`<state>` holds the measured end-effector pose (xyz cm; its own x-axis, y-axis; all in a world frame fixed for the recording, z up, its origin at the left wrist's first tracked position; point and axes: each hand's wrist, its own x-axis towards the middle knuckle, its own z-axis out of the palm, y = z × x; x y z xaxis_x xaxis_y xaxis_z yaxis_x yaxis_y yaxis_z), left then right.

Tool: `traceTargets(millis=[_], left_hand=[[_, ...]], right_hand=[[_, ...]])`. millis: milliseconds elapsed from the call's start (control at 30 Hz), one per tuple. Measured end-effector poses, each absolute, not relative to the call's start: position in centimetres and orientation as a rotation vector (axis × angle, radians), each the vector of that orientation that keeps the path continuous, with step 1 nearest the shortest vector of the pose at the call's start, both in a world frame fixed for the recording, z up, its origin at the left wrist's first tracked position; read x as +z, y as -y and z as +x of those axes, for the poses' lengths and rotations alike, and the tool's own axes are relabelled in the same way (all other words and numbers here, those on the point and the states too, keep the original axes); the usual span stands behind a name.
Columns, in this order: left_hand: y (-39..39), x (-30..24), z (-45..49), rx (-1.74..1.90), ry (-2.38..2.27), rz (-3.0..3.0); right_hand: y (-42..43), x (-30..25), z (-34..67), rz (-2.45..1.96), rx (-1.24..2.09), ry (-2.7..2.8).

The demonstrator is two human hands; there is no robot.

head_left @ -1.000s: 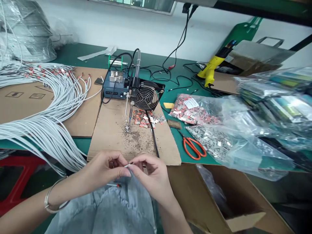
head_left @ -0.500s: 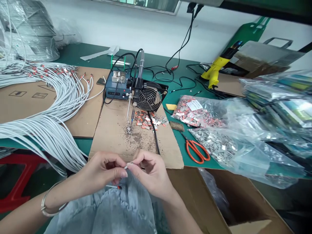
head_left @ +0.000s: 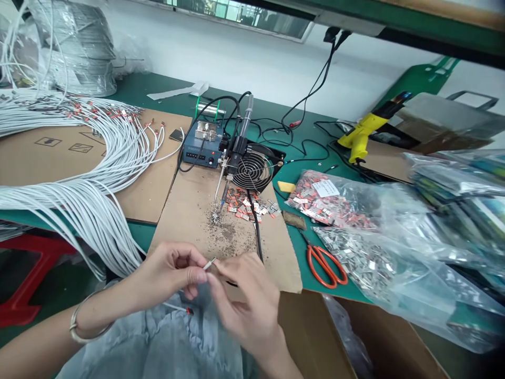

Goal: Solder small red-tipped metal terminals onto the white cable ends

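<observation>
Just above my lap, my left hand (head_left: 173, 273) pinches a white cable (head_left: 209, 263) close to its end, between thumb and forefinger. A thin dark tip sticks out of the cable, pointing up and to the right. My right hand (head_left: 248, 295) is closed in a loose pinch at that same end, its thumb just below the cable and its forefinger beside the tip. Below my left hand, a thin white cable end with an orange-red connector (head_left: 189, 311) lies over the grey-blue cloth on my lap.
A soldering iron (head_left: 236, 152) stands by its blue station (head_left: 202, 147) and a fan (head_left: 254, 167). Loose connectors (head_left: 248, 204) lie on the cardboard (head_left: 189, 210). Orange-handled scissors (head_left: 327, 266), bagged parts (head_left: 355, 258) and a yellow tool (head_left: 363, 134) are rightward; bundled white cables (head_left: 106, 210) leftward.
My right fingers have shifted, so more of the cable end and its dark tip now shows. The view has tilted and moved slightly; my left hand keeps its pinch.
</observation>
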<state>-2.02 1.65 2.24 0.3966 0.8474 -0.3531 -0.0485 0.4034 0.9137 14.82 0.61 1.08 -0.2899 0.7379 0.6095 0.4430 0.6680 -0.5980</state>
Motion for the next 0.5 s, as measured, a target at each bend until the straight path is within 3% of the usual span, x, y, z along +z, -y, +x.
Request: traceTargets(millis=[133, 400, 500], left_hand=[[-1.6, 2.6, -2.4, 0.662, -0.933, 1.022], [-1.6, 2.6, -2.3, 0.615, -0.956, 1.134], [-1.6, 2.9, -2.2, 0.62, -0.992, 1.213]], right_hand=[[-1.0, 1.6, 15.8, -0.943, 0.91, 1.741], [-1.4, 1.2, 15.0, -0.903, 1.222, 1.501], [-1.7, 0.2, 14.6, -0.829, 1.59, 1.225]])
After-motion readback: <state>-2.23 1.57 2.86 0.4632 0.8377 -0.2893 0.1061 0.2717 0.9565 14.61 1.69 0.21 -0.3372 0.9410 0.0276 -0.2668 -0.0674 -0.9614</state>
